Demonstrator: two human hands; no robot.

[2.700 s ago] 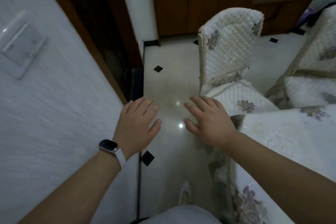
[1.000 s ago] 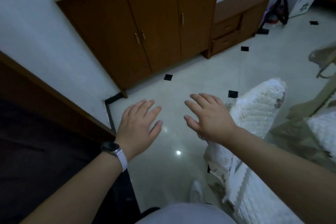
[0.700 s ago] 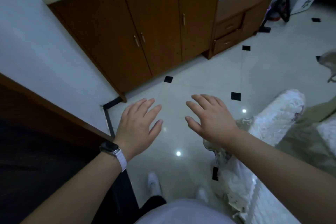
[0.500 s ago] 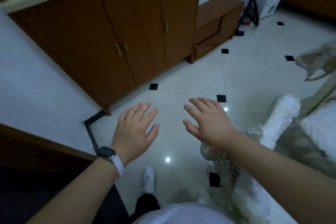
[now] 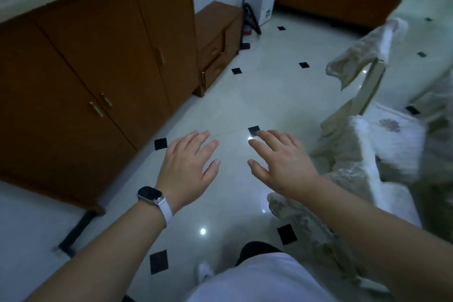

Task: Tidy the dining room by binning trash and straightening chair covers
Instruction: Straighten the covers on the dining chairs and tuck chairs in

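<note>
Chair covers [image 5: 392, 144] lie at the right side of the view, beside the person's right forearm. They are white quilted fabric, and one seat panel shows a faded pink flower motif [image 5: 389, 125]. A beige lacy skirt [image 5: 343, 174] hangs below the quilting and bunches in folds down to the floor [image 5: 269, 95]. Motion blur smears the fabric, so its stitching is hard to read. Farther back, a second cover [image 5: 355, 66] sits rumpled and twisted on the top of a pale chair frame [image 5: 370, 91], one corner hanging loose.

The left hand [image 5: 188, 167], with a watch [image 5: 150, 195] on a white strap at the wrist, hovers palm down over the glossy floor. Its grip is wide, the fingers spread and holding nothing. The right hand [image 5: 282, 164] hovers the same way, its grip also wide and empty, just beside the skirt of the nearer cover; its fingers are over bare floor.

A brown wooden cabinet [image 5: 98, 68] and a low drawer unit [image 5: 215, 44] stand along the left.
</note>
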